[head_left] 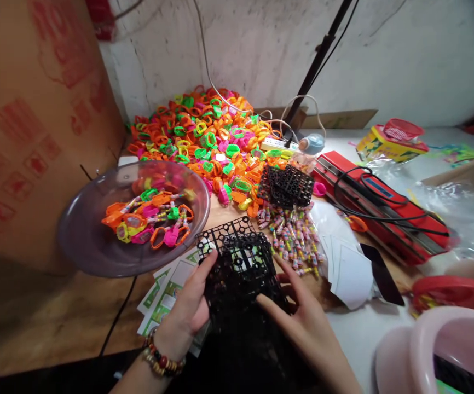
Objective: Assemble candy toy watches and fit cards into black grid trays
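A stack of black plastic lattice frames (245,262) lies between my two hands, low in the middle of the view. My left hand (196,295), with beaded bracelets at its wrist, grips the left side of the stack, thumb on top. My right hand (294,306) is at the right side, thumb and fingers spread apart around the stack's edge. Printed green and white cards (167,295) lie on the table beside my left hand. More black frames (288,186) rest beyond, next to a pile of small patterned sticks (294,235).
A translucent basin (76,230) with colourful pieces stands at the left. Behind is a heap of orange, green and pink plastic pieces (196,131). A red sealing machine (376,208) with a black cable, white cards (347,268) and a pink tub (401,350) are at the right.
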### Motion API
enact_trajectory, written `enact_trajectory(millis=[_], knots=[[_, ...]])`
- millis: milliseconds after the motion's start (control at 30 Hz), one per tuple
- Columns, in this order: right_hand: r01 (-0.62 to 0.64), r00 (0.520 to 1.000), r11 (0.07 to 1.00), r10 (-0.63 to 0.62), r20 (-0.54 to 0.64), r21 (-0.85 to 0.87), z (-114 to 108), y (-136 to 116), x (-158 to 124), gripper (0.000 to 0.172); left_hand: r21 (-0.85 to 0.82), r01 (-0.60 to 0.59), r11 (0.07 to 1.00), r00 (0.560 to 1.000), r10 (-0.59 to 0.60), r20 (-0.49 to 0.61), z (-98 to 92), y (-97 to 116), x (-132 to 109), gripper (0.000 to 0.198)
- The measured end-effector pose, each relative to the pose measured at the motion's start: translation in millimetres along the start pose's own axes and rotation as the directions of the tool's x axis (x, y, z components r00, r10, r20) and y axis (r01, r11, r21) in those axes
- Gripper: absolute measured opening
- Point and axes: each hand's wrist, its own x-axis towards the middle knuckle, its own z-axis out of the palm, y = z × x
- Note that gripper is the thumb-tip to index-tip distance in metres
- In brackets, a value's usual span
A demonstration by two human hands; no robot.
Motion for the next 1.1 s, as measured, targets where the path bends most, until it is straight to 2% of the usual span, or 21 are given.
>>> enact_trajectory(millis=[67, 133, 233, 300, 367, 467, 500, 533, 567, 600, 633, 667, 733, 767, 800, 833, 867, 900, 933, 1033, 1100], knots=[[-0.078, 0.997, 0.995, 0.079, -0.015, 0.063, -0.2, 9.7, -5.3, 0.073, -0.017, -0.009, 1.000, 0.998, 0.010, 0.068, 2.6, -1.1, 2.7, 0.037], [-0.137, 0.989, 0.980, 0.142, -0.025, 0.144, -10.3, 20.0, -1.2, 0.068, 0.025, -0.009, 1.000, 0.998, 0.008, 0.062, 1.3, -2.2, 6.3, 0.042], [-0.157, 0.973, 0.967, 0.187, -0.139, 0.201, -41.9, 34.0, 7.0, 0.068, 0.196, -0.087, 0.977, 0.996, 0.088, 0.005, -4.9, -4.8, 13.6, 0.022], [-0.127, 0.927, 0.966, 0.197, -0.319, 0.226, -66.3, 38.5, 12.0, 0.070, 0.328, -0.168, 0.929, 0.986, 0.164, 0.039, -8.8, -7.1, 20.4, 0.013], [-0.033, 0.827, 0.960, 0.183, -0.533, 0.277, -85.4, 35.1, 19.3, 0.070, 0.437, -0.220, 0.872, 0.975, 0.190, 0.114, -11.1, -9.3, 28.6, 0.018], [0.261, 0.671, 0.927, 0.027, -0.741, 0.270, -96.5, 12.6, 40.6, 0.058, 0.562, -0.376, 0.737, 0.926, 0.291, 0.239, -11.2, -12.8, 41.8, 0.034], [0.383, 0.600, 0.902, -0.078, -0.796, 0.201, -96.1, 1.9, 51.4, 0.054, 0.603, -0.449, 0.660, 0.893, 0.350, 0.282, -10.6, -14.4, 45.6, 0.044], [0.495, 0.498, 0.864, -0.196, -0.845, 0.091, -94.3, -9.1, 64.3, 0.053, 0.648, -0.511, 0.565, 0.855, 0.413, 0.314, -9.7, -16.5, 48.9, 0.053], [0.573, 0.360, 0.818, -0.312, -0.879, -0.056, -91.5, -19.5, 79.3, 0.054, 0.702, -0.549, 0.455, 0.816, 0.473, 0.332, -8.8, -19.1, 51.6, 0.060], [0.589, 0.232, 0.780, -0.414, -0.880, -0.212, -88.1, -28.4, 96.2, 0.056, 0.762, -0.556, 0.332, 0.781, 0.523, 0.342, -7.8, -22.1, 53.5, 0.064], [0.545, 0.151, 0.763, -0.498, -0.854, -0.348, -84.1, -34.9, 114.7, 0.056, 0.818, -0.538, 0.204, 0.746, 0.567, 0.349, -7.1, -25.5, 54.7, 0.065], [0.464, 0.139, 0.762, -0.567, -0.812, -0.452, -79.5, -38.8, 134.1, 0.054, 0.862, -0.502, 0.077, 0.711, 0.604, 0.360, -7.0, -28.7, 54.8, 0.065], [0.368, 0.327, 0.732, -0.679, -0.657, -0.574, -68.9, -37.8, 172.1, 0.045, 0.894, -0.429, -0.130, 0.653, 0.639, 0.407, -9.9, -33.5, 51.0, 0.063], [0.379, 0.470, 0.699, -0.710, -0.525, -0.606, -63.2, -33.4, 188.5, 0.040, 0.889, -0.413, -0.199, 0.633, 0.639, 0.437, -13.9, -34.1, 46.4, 0.062], [0.399, 0.629, 0.664, -0.700, -0.338, -0.632, -57.6, -27.1, 201.9, 0.038, 0.879, -0.407, -0.247, 0.619, 0.633, 0.464, -20.0, -33.2, 39.9, 0.059], [0.416, 0.737, 0.643, -0.652, -0.176, -0.643, -52.6, -19.5, 211.2, 0.038, 0.872, -0.397, -0.286, 0.612, 0.626, 0.484, -28.4, -30.7, 31.6, 0.055], [0.414, 0.806, 0.630, -0.589, -0.057, -0.657, -48.6, -11.6, 215.9, 0.040, 0.871, -0.364, -0.329, 0.613, 0.620, 0.490, -39.2, -27.1, 22.0, 0.050], [0.404, 0.838, 0.628, -0.546, -0.007, -0.665, -45.7, -4.2, 215.4, 0.043, 0.878, -0.301, -0.372, 0.621, 0.622, 0.476, -51.7, -22.6, 11.8, 0.046], [0.394, 0.837, 0.637, -0.546, -0.027, -0.663, -44.0, 1.7, 209.7, 0.045, 0.888, -0.197, -0.416, 0.635, 0.635, 0.439, -65.5, -17.8, 1.8, 0.044], [0.452, 0.717, 0.684, -0.660, -0.222, -0.573, -41.8, 6.2, 165.9, 0.043, 0.877, 0.107, -0.468, 0.652, 0.699, 0.293, -105.7, -6.0, -19.3, 0.046], [0.512, 0.655, 0.726, -0.676, -0.338, -0.460, -36.8, -1.2, 123.2, 0.039, 0.894, 0.117, -0.432, 0.657, 0.709, 0.256, -124.7, -1.2, -22.6, 0.050]])
